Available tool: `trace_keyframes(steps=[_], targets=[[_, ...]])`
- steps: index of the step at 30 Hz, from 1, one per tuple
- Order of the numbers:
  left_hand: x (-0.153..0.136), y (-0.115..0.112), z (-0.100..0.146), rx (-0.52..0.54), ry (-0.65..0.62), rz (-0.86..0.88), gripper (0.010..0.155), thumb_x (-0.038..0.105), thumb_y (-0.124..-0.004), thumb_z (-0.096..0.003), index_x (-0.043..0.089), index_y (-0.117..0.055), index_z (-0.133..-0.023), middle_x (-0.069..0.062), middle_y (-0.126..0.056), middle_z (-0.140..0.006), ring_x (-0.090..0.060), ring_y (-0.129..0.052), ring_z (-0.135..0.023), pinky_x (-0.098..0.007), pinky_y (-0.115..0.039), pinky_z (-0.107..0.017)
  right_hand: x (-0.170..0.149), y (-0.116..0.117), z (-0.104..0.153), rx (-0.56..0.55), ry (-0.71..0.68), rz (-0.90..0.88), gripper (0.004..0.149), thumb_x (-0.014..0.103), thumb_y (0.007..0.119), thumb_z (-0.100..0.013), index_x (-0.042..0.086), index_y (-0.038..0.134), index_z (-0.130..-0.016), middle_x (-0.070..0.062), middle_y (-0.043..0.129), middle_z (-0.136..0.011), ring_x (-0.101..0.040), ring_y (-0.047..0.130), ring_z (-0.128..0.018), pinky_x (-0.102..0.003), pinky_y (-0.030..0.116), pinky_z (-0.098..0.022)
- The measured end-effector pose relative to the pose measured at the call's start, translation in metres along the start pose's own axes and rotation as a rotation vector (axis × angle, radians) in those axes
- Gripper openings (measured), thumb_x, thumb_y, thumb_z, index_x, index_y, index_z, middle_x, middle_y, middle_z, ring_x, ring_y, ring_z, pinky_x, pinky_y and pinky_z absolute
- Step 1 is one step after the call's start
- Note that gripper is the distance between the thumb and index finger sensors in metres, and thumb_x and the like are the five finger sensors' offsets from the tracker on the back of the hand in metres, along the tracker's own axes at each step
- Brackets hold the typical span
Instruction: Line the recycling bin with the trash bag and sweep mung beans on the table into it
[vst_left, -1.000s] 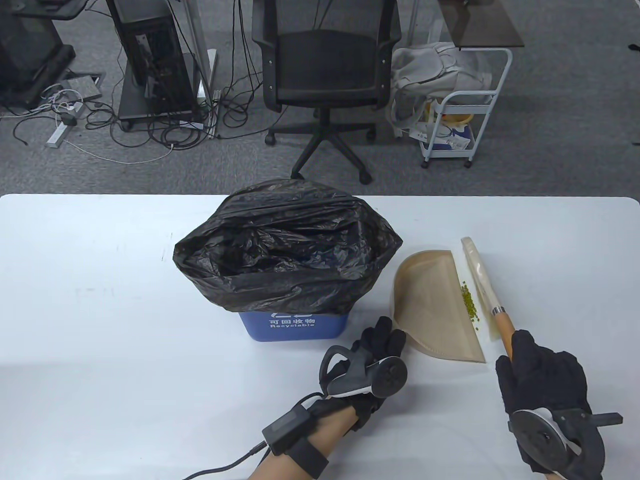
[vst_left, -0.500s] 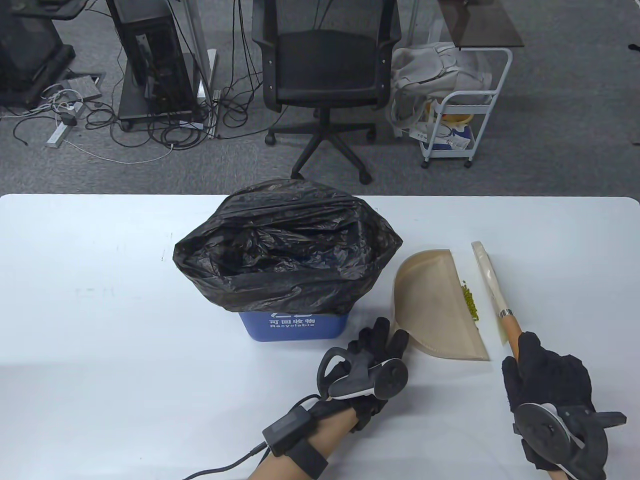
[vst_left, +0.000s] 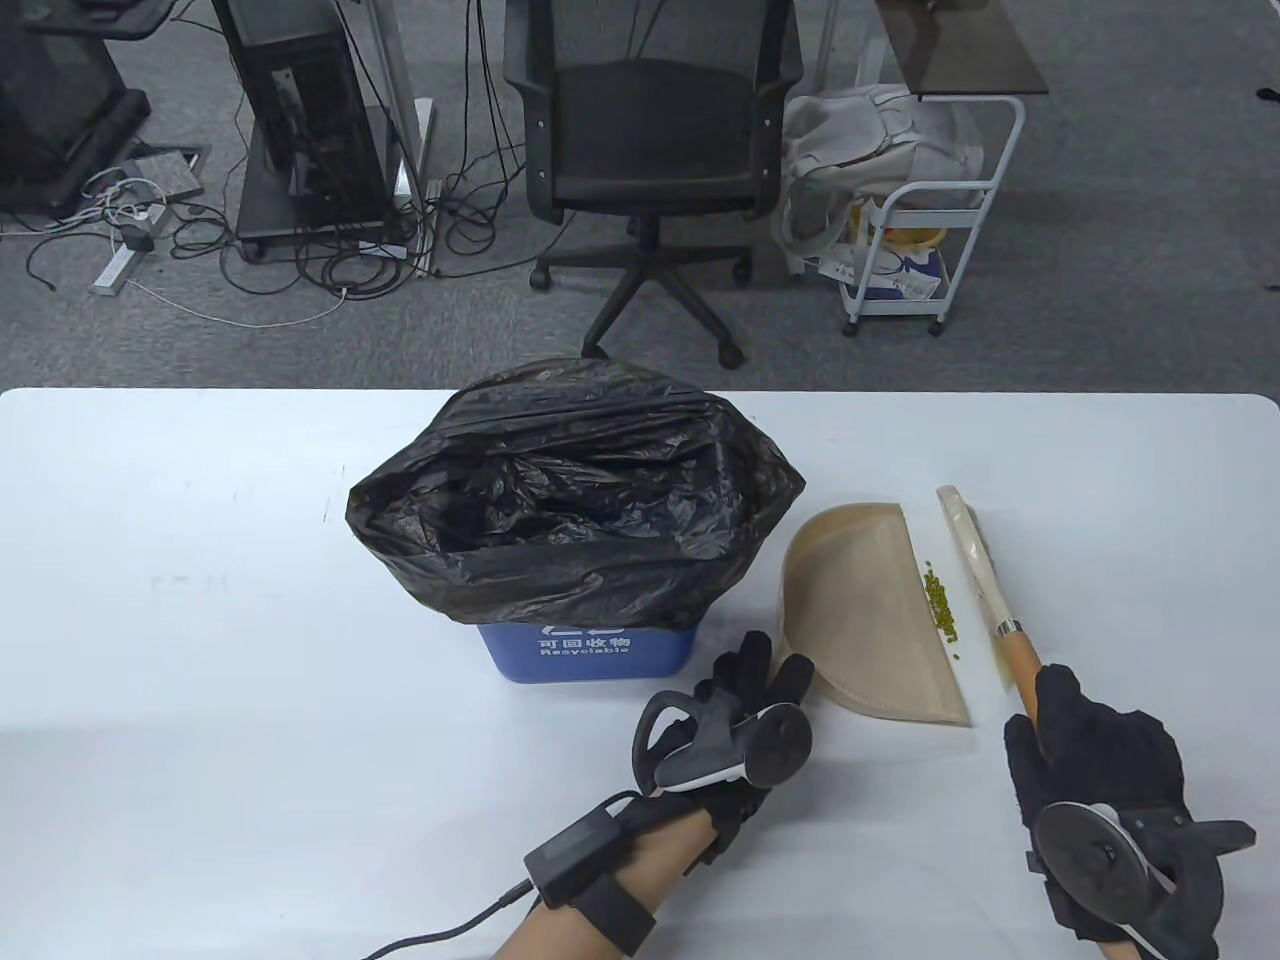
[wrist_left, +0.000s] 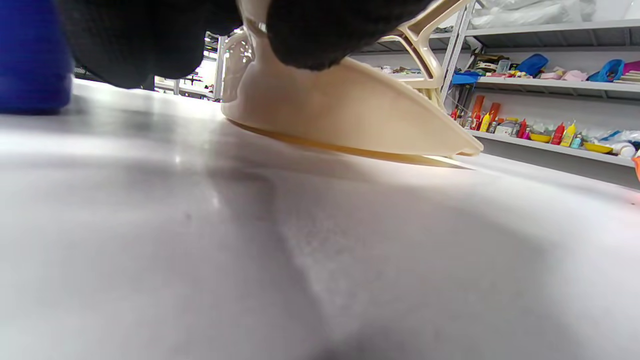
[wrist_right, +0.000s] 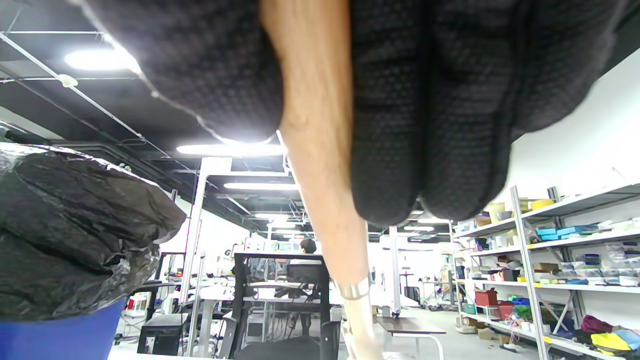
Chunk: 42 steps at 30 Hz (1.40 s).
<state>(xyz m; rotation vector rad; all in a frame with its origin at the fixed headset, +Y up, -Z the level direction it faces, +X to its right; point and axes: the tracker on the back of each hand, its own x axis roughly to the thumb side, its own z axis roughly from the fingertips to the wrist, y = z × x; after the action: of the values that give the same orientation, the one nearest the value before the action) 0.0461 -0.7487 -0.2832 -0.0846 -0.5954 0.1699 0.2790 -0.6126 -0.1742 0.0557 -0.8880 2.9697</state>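
Observation:
The blue recycling bin stands mid-table, lined with a black trash bag folded over its rim. To its right lies a beige dustpan, its open lip facing right. A small strip of green mung beans lies along that lip. My left hand holds the dustpan at its near-left corner; in the left wrist view its fingers sit on the dustpan. My right hand grips the wooden handle of a brush, which lies just right of the beans.
The bin is close to the left of my left hand. Beyond the table's far edge stand an office chair and a white trolley. The bag bulges wide over the bin's sides.
The brush has drawn back a little to the right, away from the dustpan's lip, and turned narrower. The beans stay at the lip. The dustpan and left hand shifted only slightly.

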Motion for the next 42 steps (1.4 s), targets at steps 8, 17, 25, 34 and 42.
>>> trace_keyframes(steps=[8, 17, 25, 34, 42], targets=[[0.0, -0.001, -0.001, -0.009, 0.006, -0.048, 0.069, 0.007, -0.077, -0.0503, 0.009, -0.049, -0.113, -0.038, -0.045, -0.116, -0.07, -0.068, -0.094, -0.073, -0.073, -0.063, 0.003, 0.0, -0.001, 0.014, -0.032, -0.046, 0.057, 0.031, 0.085, -0.045, -0.007, 0.088, -0.087, -0.028, 0.105, -0.064, -0.047, 0.107, -0.056, -0.066, 0.078, -0.051], [-0.003, 0.001, -0.003, -0.019, 0.017, -0.037, 0.069, 0.006, -0.078, -0.0499, 0.009, -0.05, -0.113, -0.037, -0.046, -0.116, -0.069, -0.07, -0.094, -0.072, -0.073, -0.063, 0.013, -0.007, -0.003, 0.021, -0.185, -0.08, 0.057, 0.028, 0.087, -0.043, -0.005, 0.088, -0.089, -0.029, 0.103, -0.067, -0.049, 0.106, -0.06, -0.068, 0.077, -0.053], [-0.004, 0.001, -0.003, -0.019, 0.018, -0.036, 0.069, 0.006, -0.078, -0.0496, 0.009, -0.05, -0.113, -0.037, -0.047, -0.116, -0.069, -0.071, -0.094, -0.073, -0.073, -0.063, 0.019, -0.017, -0.008, -0.015, -0.248, -0.009, 0.056, 0.028, 0.086, -0.043, -0.002, 0.087, -0.09, -0.027, 0.103, -0.069, -0.047, 0.105, -0.062, -0.067, 0.076, -0.055], [-0.004, 0.001, -0.004, -0.027, 0.021, -0.045, 0.07, 0.005, -0.079, -0.0495, 0.009, -0.05, -0.113, -0.037, -0.047, -0.116, -0.069, -0.072, -0.093, -0.073, -0.074, -0.063, 0.015, -0.009, -0.004, 0.029, -0.215, -0.03, 0.056, 0.028, 0.086, -0.043, -0.003, 0.087, -0.09, -0.028, 0.103, -0.068, -0.047, 0.105, -0.061, -0.067, 0.076, -0.054], [-0.004, 0.001, -0.004, -0.026, 0.021, -0.044, 0.07, 0.005, -0.079, -0.0493, 0.009, -0.05, -0.113, -0.037, -0.048, -0.116, -0.068, -0.073, -0.093, -0.073, -0.074, -0.063, 0.013, -0.027, -0.003, -0.025, -0.259, -0.064, 0.056, 0.028, 0.085, -0.043, -0.002, 0.087, -0.09, -0.027, 0.103, -0.069, -0.047, 0.105, -0.062, -0.067, 0.076, -0.055]])
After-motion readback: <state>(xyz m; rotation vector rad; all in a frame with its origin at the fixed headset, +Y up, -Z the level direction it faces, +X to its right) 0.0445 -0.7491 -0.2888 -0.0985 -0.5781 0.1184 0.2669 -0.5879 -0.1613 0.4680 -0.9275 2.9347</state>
